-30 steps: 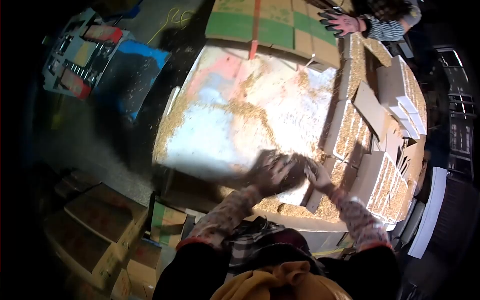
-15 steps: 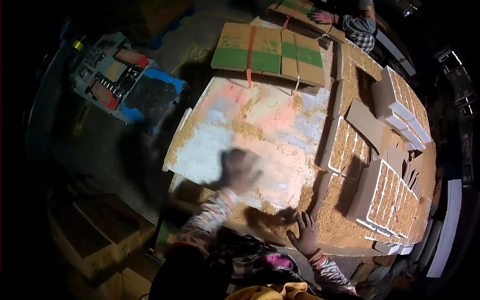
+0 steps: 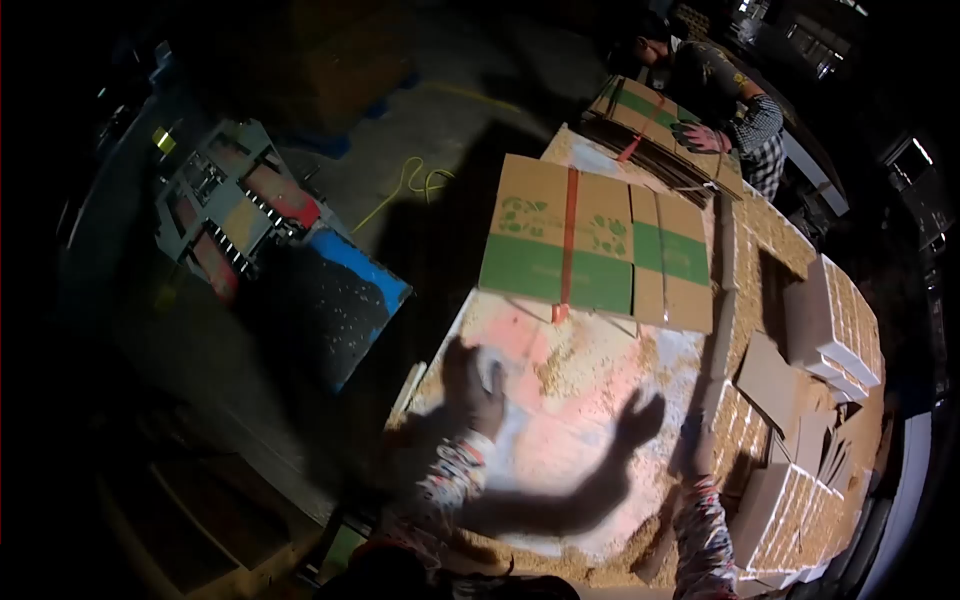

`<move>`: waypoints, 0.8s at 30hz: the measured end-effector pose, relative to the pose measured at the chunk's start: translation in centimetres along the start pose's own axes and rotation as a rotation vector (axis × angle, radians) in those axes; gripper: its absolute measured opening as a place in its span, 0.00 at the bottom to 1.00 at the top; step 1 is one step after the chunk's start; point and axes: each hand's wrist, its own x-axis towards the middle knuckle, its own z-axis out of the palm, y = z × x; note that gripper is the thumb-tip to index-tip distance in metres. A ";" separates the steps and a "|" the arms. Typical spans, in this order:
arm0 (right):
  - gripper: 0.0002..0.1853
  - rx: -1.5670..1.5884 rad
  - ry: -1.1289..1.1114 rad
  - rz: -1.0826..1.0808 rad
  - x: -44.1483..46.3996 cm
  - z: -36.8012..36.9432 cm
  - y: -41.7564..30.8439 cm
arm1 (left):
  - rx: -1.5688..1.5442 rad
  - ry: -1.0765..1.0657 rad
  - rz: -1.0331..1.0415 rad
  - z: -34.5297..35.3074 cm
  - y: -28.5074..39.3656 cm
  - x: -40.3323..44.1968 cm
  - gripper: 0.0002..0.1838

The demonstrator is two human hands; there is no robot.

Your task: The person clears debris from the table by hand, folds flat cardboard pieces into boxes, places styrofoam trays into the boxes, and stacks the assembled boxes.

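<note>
With our left hand (image 3: 480,392) blurred over the left side of the crumb-strewn board (image 3: 545,440) and our right hand (image 3: 695,448) dark by its right edge — we cannot tell either's grip — the strapped cardboard stack (image 3: 600,225) lies flat beyond, on the board.

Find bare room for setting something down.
The pale, pink-stained board has only scattered tan flakes between the green-banded cardboard bundle, left hand and right hand. Rightward is crowded: striped white-and-tan blocks, loose brown cardboard.
</note>
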 end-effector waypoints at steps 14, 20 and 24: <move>0.23 0.637 -0.179 0.154 24.8 4.8 -6.8 | 0.237 -0.434 -0.224 0.5 -11.7 13.1 0.22; 0.23 0.896 -0.311 0.439 3.5 1.0 0.8 | 0.095 -0.606 -0.649 -16.2 -11.5 -4.5 0.22; 0.23 0.992 -0.198 0.381 -14.5 -0.4 7.5 | -0.272 -0.679 -0.852 -21.4 -11.3 -6.7 0.21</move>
